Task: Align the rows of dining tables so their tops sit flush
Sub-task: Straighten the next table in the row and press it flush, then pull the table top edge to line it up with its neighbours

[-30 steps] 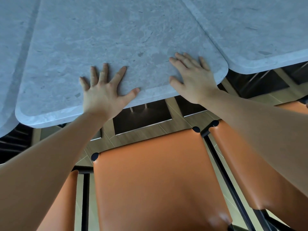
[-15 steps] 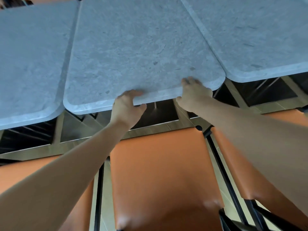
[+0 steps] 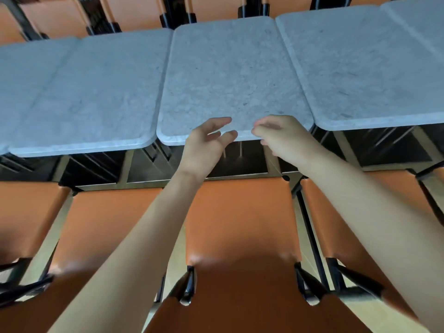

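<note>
The left hand [image 3: 206,143] and right hand [image 3: 281,138] are hovering at the near edge of the middle table [image 3: 235,75]. Their fingers [image 3: 219,122] are loosely curled, holding nothing. Orange chairs [image 3: 242,217] are sitting below.

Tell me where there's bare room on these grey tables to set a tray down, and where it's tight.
The middle table is bare from its far edge down to the hands; the left table and right table are bare throughout. It is crowded at the middle table's near edge, where the left hand and right hand sit, and below, where orange chairs stand side by side.
</note>
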`<action>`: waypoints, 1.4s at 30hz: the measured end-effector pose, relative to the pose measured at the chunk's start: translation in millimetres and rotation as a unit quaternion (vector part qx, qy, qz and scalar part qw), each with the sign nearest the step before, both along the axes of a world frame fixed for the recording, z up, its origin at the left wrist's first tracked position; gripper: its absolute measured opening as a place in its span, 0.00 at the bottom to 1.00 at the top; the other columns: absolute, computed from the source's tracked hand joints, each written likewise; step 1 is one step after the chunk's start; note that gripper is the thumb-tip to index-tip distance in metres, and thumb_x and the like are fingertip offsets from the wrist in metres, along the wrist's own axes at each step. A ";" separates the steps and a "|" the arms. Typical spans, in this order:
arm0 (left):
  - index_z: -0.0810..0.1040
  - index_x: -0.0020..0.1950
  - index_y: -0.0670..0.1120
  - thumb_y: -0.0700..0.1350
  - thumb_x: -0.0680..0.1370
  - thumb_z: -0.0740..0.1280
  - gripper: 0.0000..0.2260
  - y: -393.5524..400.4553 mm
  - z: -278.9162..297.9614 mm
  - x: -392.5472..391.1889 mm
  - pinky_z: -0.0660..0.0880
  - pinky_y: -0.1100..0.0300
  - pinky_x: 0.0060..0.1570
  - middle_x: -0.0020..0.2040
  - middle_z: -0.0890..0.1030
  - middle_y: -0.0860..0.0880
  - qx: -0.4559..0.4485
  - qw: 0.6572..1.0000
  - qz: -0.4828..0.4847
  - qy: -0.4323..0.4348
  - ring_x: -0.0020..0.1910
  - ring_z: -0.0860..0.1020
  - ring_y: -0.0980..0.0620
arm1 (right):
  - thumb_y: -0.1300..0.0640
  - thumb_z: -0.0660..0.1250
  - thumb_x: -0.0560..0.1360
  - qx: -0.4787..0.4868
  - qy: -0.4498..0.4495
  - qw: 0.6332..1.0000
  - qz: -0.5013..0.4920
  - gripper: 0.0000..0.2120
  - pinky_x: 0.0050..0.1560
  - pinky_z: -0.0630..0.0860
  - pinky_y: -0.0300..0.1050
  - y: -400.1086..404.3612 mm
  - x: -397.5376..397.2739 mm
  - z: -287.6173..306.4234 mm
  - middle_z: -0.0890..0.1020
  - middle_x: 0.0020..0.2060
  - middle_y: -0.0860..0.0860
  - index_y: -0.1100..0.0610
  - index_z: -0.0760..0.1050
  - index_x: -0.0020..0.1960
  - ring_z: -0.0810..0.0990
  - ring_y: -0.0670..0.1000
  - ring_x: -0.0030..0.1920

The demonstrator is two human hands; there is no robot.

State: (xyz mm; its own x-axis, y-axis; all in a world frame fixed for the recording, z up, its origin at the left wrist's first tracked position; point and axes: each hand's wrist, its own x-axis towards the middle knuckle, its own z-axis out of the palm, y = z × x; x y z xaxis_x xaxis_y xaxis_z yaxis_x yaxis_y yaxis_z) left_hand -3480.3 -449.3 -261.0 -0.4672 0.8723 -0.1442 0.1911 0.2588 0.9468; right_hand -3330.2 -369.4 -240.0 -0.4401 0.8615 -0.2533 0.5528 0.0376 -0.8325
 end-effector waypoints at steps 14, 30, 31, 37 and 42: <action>0.80 0.65 0.55 0.46 0.80 0.70 0.14 -168.8 92.1 42.9 0.70 0.71 0.58 0.63 0.80 0.62 0.098 0.993 0.058 -0.041 0.60 0.76 0.70 | 0.52 0.65 0.81 -0.063 0.188 0.980 -0.019 0.13 0.66 0.77 0.52 -144.6 50.8 93.4 0.81 0.60 0.40 0.47 0.79 0.64 0.82 0.41 0.58; 0.77 0.67 0.60 0.56 0.73 0.67 0.21 -262.1 132.0 0.8 0.69 0.50 0.71 0.67 0.78 0.62 0.145 0.987 0.037 -0.051 0.69 0.75 0.58 | 0.53 0.69 0.79 0.004 0.230 0.972 0.048 0.19 0.70 0.72 0.47 -228.9 -1.9 123.6 0.79 0.67 0.42 0.46 0.76 0.69 0.76 0.37 0.65; 0.77 0.67 0.60 0.55 0.74 0.66 0.20 -266.5 134.5 -3.2 0.69 0.50 0.71 0.66 0.78 0.62 0.149 0.987 0.037 -0.054 0.68 0.75 0.58 | 0.53 0.69 0.78 0.010 0.230 0.972 0.048 0.19 0.70 0.73 0.47 -233.5 -7.5 126.0 0.79 0.67 0.42 0.46 0.76 0.69 0.76 0.37 0.65; 0.77 0.67 0.60 0.54 0.75 0.66 0.20 -307.6 146.9 -35.0 0.68 0.51 0.72 0.67 0.78 0.62 0.153 0.986 0.028 -0.051 0.68 0.74 0.60 | 0.54 0.68 0.79 0.019 0.238 0.970 0.042 0.18 0.68 0.74 0.44 -275.2 -49.0 137.1 0.79 0.65 0.43 0.47 0.76 0.69 0.76 0.38 0.65; 0.78 0.67 0.59 0.55 0.76 0.65 0.19 -352.8 150.8 -76.8 0.68 0.51 0.72 0.66 0.78 0.62 0.149 0.987 0.030 -0.045 0.67 0.75 0.61 | 0.54 0.68 0.79 0.019 0.244 0.969 0.026 0.18 0.70 0.73 0.48 -325.1 -89.9 139.9 0.80 0.65 0.43 0.47 0.76 0.68 0.77 0.37 0.64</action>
State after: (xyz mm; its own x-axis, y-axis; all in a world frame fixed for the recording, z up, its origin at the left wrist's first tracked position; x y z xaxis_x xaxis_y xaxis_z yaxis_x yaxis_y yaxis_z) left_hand -3557.1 -802.1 -110.3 -0.5161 0.8535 0.0723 0.0957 -0.0264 0.9951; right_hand -3420.1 -694.6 -100.1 -0.5426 0.8396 0.0277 0.0891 0.0903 -0.9919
